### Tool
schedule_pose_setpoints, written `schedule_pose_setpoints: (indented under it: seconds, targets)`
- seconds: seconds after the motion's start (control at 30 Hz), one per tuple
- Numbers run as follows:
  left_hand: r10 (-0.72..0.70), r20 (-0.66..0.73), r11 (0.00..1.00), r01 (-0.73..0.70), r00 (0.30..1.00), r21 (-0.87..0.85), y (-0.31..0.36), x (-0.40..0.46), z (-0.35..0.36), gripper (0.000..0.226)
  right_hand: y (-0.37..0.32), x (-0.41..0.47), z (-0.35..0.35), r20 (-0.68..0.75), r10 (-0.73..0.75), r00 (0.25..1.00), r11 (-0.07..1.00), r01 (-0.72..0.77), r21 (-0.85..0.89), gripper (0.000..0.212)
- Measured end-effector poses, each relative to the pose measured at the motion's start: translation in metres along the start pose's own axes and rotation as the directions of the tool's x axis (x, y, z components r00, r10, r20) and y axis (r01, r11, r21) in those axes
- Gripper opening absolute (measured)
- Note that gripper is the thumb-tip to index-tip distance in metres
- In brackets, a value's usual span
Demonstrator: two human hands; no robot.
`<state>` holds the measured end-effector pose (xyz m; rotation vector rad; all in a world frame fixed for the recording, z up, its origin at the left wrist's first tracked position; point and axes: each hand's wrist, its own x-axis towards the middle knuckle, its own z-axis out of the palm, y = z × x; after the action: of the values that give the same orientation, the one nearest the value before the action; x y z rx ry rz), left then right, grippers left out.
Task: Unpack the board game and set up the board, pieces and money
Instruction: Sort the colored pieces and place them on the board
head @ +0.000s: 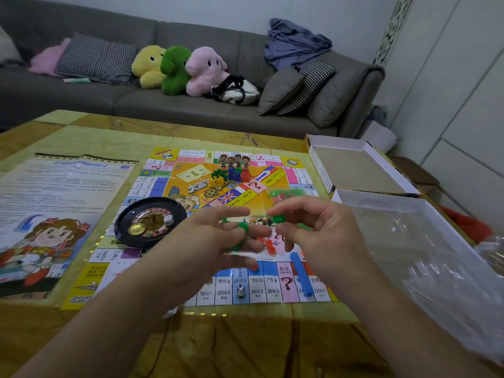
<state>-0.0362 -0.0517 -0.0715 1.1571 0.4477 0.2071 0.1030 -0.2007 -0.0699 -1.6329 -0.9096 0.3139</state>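
Both hands were held low over the lower centre of the frame, above the flat, colourful paper game board (191,192). The left hand (215,236) was seen with fingers curled round small green plastic pieces (243,226); one showed between the fingertips and more green lower in the palm. The right hand (313,230) pinched another small green plastic piece (278,219) at its fingertips, just beside the left hand. Blur prevented the shape of the pieces from being told.

A loose scatter of small red plastic pieces (268,245) lay on the board directly below the hands. A blue plastic rod (301,274) lay on the board's bottom edge squares, lower right of centre. A clear bag of green and red pieces (283,195) rested just above the hands. Standing coloured tokens (231,174) were grouped at the board's upper centre. A black roulette wheel with a white die (150,221) sat on the board's left part. A printed instruction sheet (62,203) lay at the left, and the opened white cardboard box (365,170) at the right.

Risks noted, as judgement:
- The pieces were small; a loose pinch could have let one drop and bounce off the table.
- The left hand held several at once; opening it carelessly could have mixed green into the red scatter.
- A lowered wrist could have knocked the blue rod off the board.
- No money was seen laid out.
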Motion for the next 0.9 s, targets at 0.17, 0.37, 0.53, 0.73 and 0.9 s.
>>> schedule_pose_setpoints:
  seconds: [0.17,0.37,0.53,0.73,0.9]
  targets:
    - [0.04,0.042,0.972,-0.048,0.998,0.23,-0.003,-0.001,0.001,0.03,-0.001,-0.003,0.004,-0.004,0.015,1.0,0.997,-0.014,0.073,0.022]
    - [0.048,0.013,0.997,-0.048,0.999,0.068,-0.003,0.0,0.003,0.024,0.004,-0.002,0.009,0.003,0.045,0.999,0.985,-0.045,0.164,0.022]
    - [0.007,-0.015,1.0,-0.007,1.0,0.029,-0.006,-0.002,0.007,0.024,0.008,-0.002,0.008,0.032,0.074,0.997,0.949,-0.08,0.306,0.02]
    - [-0.011,-0.016,0.997,0.012,1.0,0.074,-0.004,0.0,0.004,0.022,0.01,-0.003,0.006,0.066,0.05,0.997,0.942,-0.069,0.328,0.02]
    - [-0.054,0.027,0.998,0.055,0.998,-0.006,-0.001,-0.002,0.002,0.022,0.005,-0.003,0.006,0.087,0.001,0.996,0.934,-0.032,0.355,0.021]
